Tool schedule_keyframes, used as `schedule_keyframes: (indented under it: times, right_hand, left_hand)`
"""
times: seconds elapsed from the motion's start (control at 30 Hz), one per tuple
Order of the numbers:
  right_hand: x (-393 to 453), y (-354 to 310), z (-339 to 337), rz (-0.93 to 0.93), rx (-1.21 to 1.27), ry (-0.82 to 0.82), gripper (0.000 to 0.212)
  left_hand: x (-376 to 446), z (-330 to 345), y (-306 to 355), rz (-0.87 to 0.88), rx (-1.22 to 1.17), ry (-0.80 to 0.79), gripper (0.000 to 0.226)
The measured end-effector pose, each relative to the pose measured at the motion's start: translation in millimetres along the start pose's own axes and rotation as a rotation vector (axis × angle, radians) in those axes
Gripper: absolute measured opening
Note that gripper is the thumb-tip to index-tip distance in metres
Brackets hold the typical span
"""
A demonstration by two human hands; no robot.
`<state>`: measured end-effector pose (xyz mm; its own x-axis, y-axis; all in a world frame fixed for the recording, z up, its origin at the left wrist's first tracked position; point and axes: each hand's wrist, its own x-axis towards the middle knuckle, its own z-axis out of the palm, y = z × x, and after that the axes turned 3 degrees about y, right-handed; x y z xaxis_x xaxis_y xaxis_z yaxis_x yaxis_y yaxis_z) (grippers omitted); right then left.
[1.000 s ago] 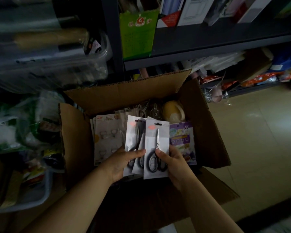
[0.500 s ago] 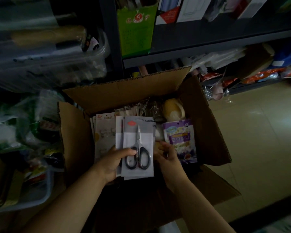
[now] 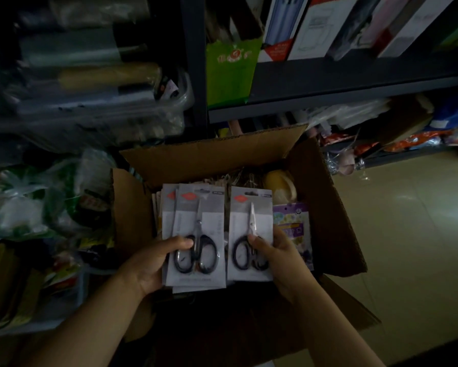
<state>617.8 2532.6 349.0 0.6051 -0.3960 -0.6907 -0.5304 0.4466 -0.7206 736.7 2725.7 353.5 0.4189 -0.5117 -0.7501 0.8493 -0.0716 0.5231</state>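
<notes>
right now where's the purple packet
In the head view the purple packet sits at the right of the cardboard box, beside the right hand, the yellow roll beyond it.

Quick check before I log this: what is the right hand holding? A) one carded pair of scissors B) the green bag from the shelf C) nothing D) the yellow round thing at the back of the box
A: the right hand pinches one scissors card, thumb on its front, beside the stack of scissors cards held in the left hand.
</notes>
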Motion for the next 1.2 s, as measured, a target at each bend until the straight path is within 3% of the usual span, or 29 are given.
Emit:
schedule_keyframes:
  times: [0.1,0.23,0.3,0.4,0.47,0.63,0.73,0.83,0.97,1.07,1.2]
  right_hand:
    - [-7,-22,9,-0.09,-0.083,-0.027,0.029]
    - [-25,-49,40,-0.202,-0.136,-0.074,0.029]
    - [-37,-63,61,-0.251,-0.152,-0.111,0.03]
    - [-56,-82,100,-0.31,-0.15,-0.199,0.027]
    - [-69,-91,129,-0.309,-0.099,-0.252,0.023]
    - [-99,-95,205,-0.286,0.003,-0.305,0.044]
    - [-114,-98,252,-0.299,0.077,-0.277,0.037]
    - [-137,-97,313,-0.292,0.097,-0.366,0.037]
    - [-158,-88,399,-0.363,-0.017,-0.394,0.054]
    - [-169,-86,444,-0.386,-0.021,-0.433,0.051]
    - [-176,-85,472,-0.431,-0.016,-0.427,0.05]
  left_hand:
    - [-23,-8,17,0.044,-0.02,-0.002,0.103]
    - [-62,-22,43,0.155,-0.073,0.0,0.1]
    - [-81,-30,56,0.215,-0.031,0.026,0.086]
    - [-107,-44,74,0.323,-0.031,0.087,0.037]
    - [-120,-57,85,0.382,-0.06,0.123,0.028]
    - [-162,-109,116,0.529,-0.069,0.151,0.036]
    - [-190,-152,137,0.592,-0.074,0.16,0.047]
    - [-216,-198,159,0.648,-0.061,0.214,0.031]
    - [-247,-243,186,0.704,-0.025,0.244,0.046]
    - [-264,-258,204,0.76,0.009,0.26,0.051]
    - [-275,-270,219,0.798,0.001,0.251,0.036]
